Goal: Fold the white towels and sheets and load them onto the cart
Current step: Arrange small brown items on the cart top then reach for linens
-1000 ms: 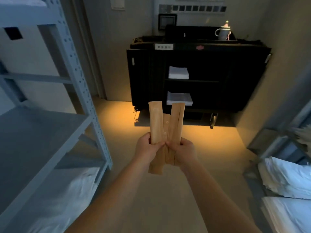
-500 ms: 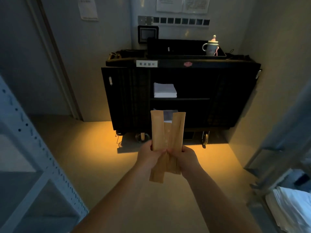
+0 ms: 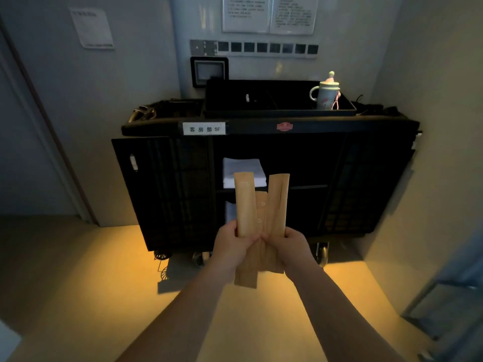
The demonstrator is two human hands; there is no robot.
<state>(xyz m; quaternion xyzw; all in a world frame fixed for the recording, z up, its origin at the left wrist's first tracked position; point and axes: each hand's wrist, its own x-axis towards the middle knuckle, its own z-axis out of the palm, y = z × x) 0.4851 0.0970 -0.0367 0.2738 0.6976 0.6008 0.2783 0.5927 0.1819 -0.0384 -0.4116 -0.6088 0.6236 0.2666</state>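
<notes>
— What have you got in your hands?

— My left hand (image 3: pixel 231 246) and right hand (image 3: pixel 290 248) both grip a tan folded cloth (image 3: pixel 260 220), upright in front of me, its two flaps standing apart at the top

— And the linen?

— One folded white towel (image 3: pixel 244 172) lies on the upper shelf of the black cart (image 3: pixel 366 178) straight ahead; another white stack (image 3: pixel 230 211) sits on the shelf below, mostly hidden behind the cloth

— Anything on top?

— A lidded cup (image 3: pixel 325 94) in the tray
</notes>
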